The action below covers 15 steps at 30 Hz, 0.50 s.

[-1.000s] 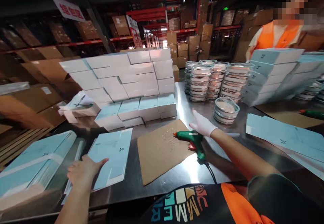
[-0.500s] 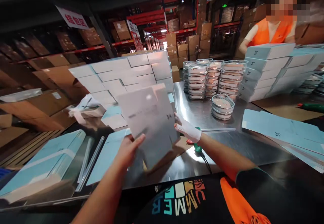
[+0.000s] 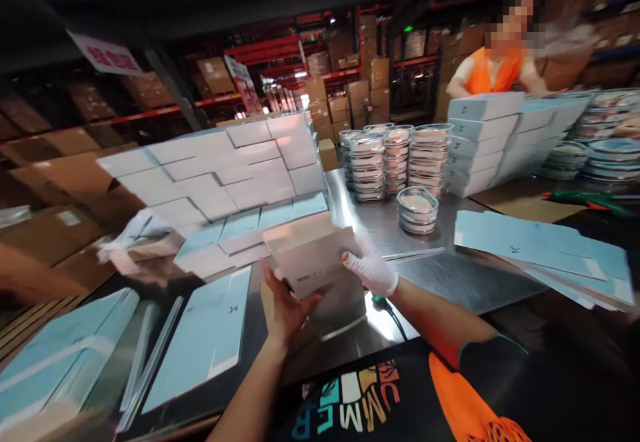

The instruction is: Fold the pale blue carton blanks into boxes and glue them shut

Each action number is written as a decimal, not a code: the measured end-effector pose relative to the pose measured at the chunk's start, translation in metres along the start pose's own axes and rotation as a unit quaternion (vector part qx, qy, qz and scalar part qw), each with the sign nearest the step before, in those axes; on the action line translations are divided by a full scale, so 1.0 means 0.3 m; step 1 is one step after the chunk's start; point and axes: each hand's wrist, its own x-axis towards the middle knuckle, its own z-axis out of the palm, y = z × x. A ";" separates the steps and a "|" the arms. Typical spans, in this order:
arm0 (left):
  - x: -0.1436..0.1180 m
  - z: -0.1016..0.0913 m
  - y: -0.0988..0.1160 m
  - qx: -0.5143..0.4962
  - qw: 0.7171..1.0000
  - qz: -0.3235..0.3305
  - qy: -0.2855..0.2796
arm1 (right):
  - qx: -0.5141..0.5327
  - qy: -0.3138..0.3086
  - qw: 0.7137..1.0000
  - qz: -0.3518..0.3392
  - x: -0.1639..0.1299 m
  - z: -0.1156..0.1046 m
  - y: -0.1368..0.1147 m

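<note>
My bare left hand (image 3: 285,309) grips the lower left side of a pale carton (image 3: 323,269), its thumb across the near face. My right hand (image 3: 374,272), in a white glove with the thumb tip bare, closes on the carton's right edge. Held above the metal table, the carton is tilted and looks opened out, with a lighter panel at its top. Part of a green tool with a black cord (image 3: 383,302) shows below my right wrist. To the left lies a flat light-blue carton blank (image 3: 203,335).
A wall of white boxes (image 3: 240,162) stands behind the carton. Stacks of clear round containers (image 3: 367,169) and a shorter stack (image 3: 417,212) are on the metal table (image 3: 430,279). More blue blanks (image 3: 535,242) lie right. A co-worker in an orange vest (image 3: 493,69) stands beyond stacked boxes (image 3: 483,142).
The carton has turned and tipped from a broad flat face to a shorter face with a top panel showing. Both hands stay on it; the view has swung right.
</note>
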 end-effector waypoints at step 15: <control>-0.052 -0.112 0.117 0.055 0.985 0.165 -0.008 | -0.194 0.114 0.972 -0.065 0.064 0.037 0.074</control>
